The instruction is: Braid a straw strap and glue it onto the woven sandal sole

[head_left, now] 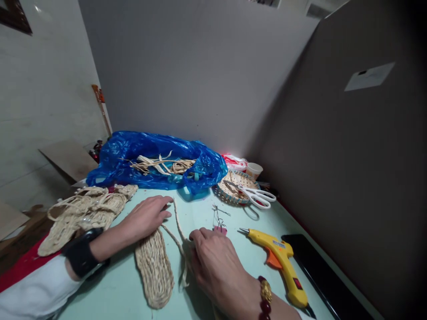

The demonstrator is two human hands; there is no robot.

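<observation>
A woven straw shoe sole [155,271] lies flat on the pale green table, its top end partly under my left hand [147,218]. That hand is palm down, with its fingers stretched out and a gap between fingertips and thumb. A twisted straw cord [178,226] starts by my left fingertips and runs down toward my right hand [213,260]. A second strand of it leads from the top of the sole. My right hand is curled with its knuckles up, its fingers closed at the cord; the fingertips are partly hidden.
Finished straw sandals [90,209] lie at left. Behind is a blue plastic bag [160,142] holding dry straw [163,165]. White-handled scissors [256,195] rest on a woven basket [230,195] beside a paper cup [254,170]. A pink binder clip [220,229], yellow glue gun [276,253] and black flat object [320,275] are at right.
</observation>
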